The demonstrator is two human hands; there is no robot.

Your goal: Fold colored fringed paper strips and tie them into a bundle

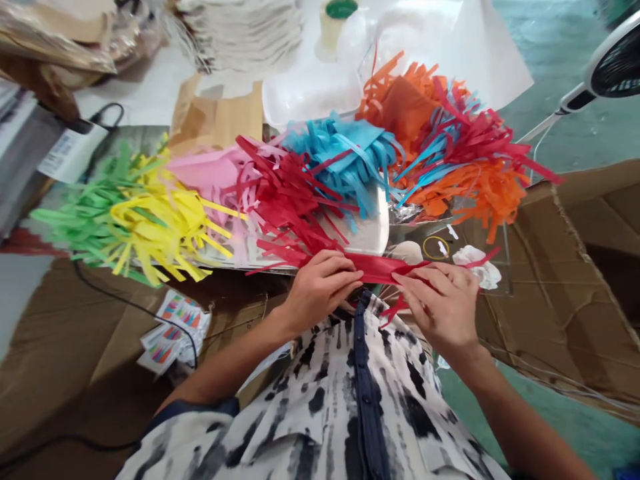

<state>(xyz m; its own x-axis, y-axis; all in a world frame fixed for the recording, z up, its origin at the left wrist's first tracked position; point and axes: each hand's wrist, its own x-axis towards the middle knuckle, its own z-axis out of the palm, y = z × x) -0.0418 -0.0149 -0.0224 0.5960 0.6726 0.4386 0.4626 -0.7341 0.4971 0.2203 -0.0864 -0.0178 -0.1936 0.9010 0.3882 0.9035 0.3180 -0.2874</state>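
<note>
A red tissue-paper tassel (376,268) is stretched level between my two hands at the table's near edge. Its fringed strips stick out beyond both hands, and the solid middle band shows between them. My left hand (325,283) pinches one end of the band, fingers over the top. The other end is gripped by my right hand (443,300), thumb beneath. Just beyond lies a pile of red fringed tissue (285,190), with blue fringed tissue (345,153) at its right. Part of the held tassel is hidden under my fingers.
Yellow (160,217), green (93,207), pink (210,170) and orange fringed tissue (405,103) spreads across the table. A white plastic tray (310,97) stands behind. Near my right hand lie a yellow ring (436,247) and crumpled white paper (477,267). Cardboard boxes (565,293) flank me.
</note>
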